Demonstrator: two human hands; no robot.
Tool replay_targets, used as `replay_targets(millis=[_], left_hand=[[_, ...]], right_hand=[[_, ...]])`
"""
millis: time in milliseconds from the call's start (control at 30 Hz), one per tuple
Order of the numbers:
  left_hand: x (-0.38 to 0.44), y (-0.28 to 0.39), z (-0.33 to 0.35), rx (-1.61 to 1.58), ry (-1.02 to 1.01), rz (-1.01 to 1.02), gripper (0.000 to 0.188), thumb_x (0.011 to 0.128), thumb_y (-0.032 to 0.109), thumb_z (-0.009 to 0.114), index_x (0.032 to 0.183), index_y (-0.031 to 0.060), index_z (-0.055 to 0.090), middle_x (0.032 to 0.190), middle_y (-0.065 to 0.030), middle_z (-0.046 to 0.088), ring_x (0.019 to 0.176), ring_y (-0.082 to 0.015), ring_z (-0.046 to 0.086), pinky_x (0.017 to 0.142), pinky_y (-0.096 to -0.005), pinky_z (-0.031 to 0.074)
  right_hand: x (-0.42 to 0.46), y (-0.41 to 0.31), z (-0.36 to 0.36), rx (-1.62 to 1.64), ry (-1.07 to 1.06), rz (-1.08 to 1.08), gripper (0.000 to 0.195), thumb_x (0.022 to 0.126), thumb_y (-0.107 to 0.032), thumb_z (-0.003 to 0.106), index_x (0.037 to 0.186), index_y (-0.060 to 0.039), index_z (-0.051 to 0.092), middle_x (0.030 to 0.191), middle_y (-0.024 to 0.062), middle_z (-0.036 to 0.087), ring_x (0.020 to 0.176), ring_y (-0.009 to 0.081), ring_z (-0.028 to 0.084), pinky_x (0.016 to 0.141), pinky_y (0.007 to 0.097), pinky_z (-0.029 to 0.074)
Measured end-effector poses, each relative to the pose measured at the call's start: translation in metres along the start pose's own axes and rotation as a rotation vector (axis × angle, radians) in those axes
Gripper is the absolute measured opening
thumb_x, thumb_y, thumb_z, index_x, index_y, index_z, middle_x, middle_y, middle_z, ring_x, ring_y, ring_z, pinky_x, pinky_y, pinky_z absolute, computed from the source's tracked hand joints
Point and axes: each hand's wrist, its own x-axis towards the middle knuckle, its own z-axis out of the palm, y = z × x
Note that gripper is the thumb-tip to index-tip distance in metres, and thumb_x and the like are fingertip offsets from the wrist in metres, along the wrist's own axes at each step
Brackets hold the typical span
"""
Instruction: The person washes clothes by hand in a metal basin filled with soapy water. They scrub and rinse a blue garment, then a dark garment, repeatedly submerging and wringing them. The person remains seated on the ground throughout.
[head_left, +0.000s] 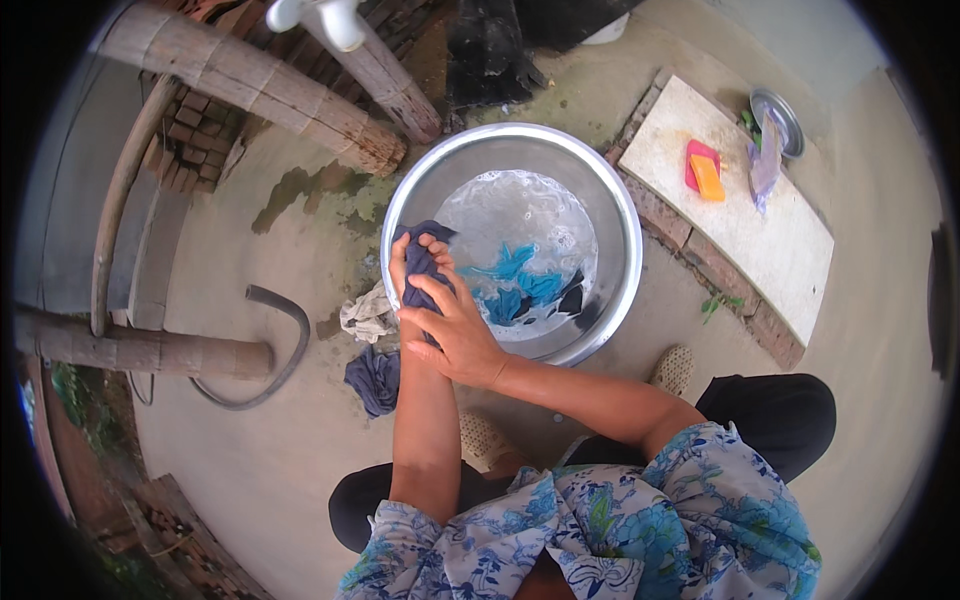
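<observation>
A dark grey-purple cloth (421, 259) lies bunched along my left palm, over the left rim of a metal basin (626, 225). The fingers of my left hand (397, 268) curl around it. My right hand (461, 330) grips the cloth's lower part against my left wrist, fingers spread across it. Soapy water (480, 206) fills the bottom of the basin, with suds on top. Bright blue cloth (536, 283) and black cloth (571, 294) lie partly under the water. How far the cloths reach below the surface is hidden.
On the ground left of the basin lie a beige cloth (369, 313) and a dark grey cloth (373, 381). A grey hose (296, 315) curves near bamboo poles (247, 82). At right, a pale slab (742, 225) on bricks bears an orange soap bar (706, 178) on a pink dish (691, 154).
</observation>
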Motion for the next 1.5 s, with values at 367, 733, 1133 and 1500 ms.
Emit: replay_targets(millis=[367, 733, 1133, 1500], left_hand=[[-0.029, -0.024, 0.057, 0.203, -0.147, 0.257, 0.019, 0.091, 0.028, 0.049, 0.092, 0.009, 0.048, 0.076, -0.0018, 0.043, 0.068, -0.0136, 0.041, 0.058, -0.0281, 0.035], [-0.009, -0.029, 0.076, 0.328, 0.155, 0.442, 0.017, 0.091, 0.018, 0.046, 0.103, 0.0075, 0.051, 0.091, -0.0043, 0.054, 0.082, -0.0153, 0.054, 0.069, -0.0294, 0.045], [-0.006, -0.005, 0.084, 0.423, 0.119, 0.49, 0.022, 0.088, 0.018, 0.054, 0.106, 0.0051, 0.059, 0.089, -0.0063, 0.063, 0.08, -0.0173, 0.059, 0.072, -0.0308, 0.049], [-0.03, -0.005, 0.106, 0.797, 0.036, 0.157, 0.08, 0.091, 0.07, 0.032, 0.134, 0.003, 0.042, 0.125, -0.0135, 0.056, 0.091, -0.0171, 0.062, 0.076, -0.023, 0.044]], right_hand=[[0.038, 0.016, -0.006, -0.152, 0.208, -0.174, 0.028, 0.065, -0.03, 0.077, 0.075, -0.0103, 0.059, 0.093, 0.0103, 0.047, 0.092, 0.0335, 0.05, 0.071, 0.0412, 0.047], [0.074, 0.037, -0.023, -0.059, 0.114, 0.115, 0.021, 0.087, -0.029, 0.057, 0.079, -0.0099, 0.057, 0.078, 0.0106, 0.062, 0.07, 0.0339, 0.061, 0.057, 0.0443, 0.048], [0.061, 0.108, -0.088, -0.245, -0.393, 0.441, 0.029, 0.089, -0.03, 0.054, 0.106, -0.0067, 0.057, 0.099, 0.0255, 0.064, 0.091, 0.0396, 0.063, 0.069, 0.0463, 0.053], [0.111, 0.082, -0.094, -0.059, -0.41, 0.406, 0.053, 0.08, -0.025, 0.071, 0.126, -0.0064, 0.05, 0.102, 0.0148, 0.065, 0.094, 0.026, 0.065, 0.082, 0.0333, 0.052]])
